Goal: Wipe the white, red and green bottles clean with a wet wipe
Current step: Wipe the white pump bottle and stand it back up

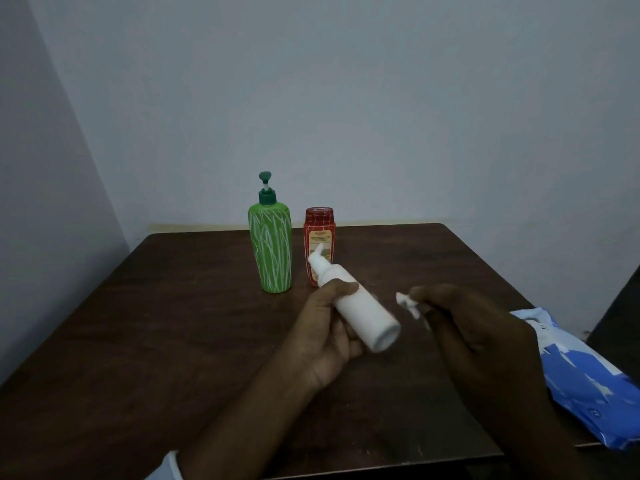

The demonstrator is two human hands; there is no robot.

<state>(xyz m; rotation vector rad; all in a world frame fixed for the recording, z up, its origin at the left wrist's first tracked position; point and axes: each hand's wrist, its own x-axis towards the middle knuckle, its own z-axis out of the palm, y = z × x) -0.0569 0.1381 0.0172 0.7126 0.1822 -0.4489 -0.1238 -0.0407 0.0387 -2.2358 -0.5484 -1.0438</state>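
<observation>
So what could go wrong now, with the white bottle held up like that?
The white bottle is tilted in the left hand, above the table, so it might slip once the wet wipe in the right hand rubs it. Its nozzle points toward the red bottle and green bottle, which stand close together; a swing could perhaps knock them over.

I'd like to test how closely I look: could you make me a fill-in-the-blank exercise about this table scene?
The left hand holds the plain ____ plastic bottle tilted above the dark wooden table.
While the right hand pinches a crumpled white wet wipe, ____ bottles stand upright on the table.
The tall striped pump bottle next to the shorter red plastic bottle is ____.
Missing words: white, two, green.
</observation>
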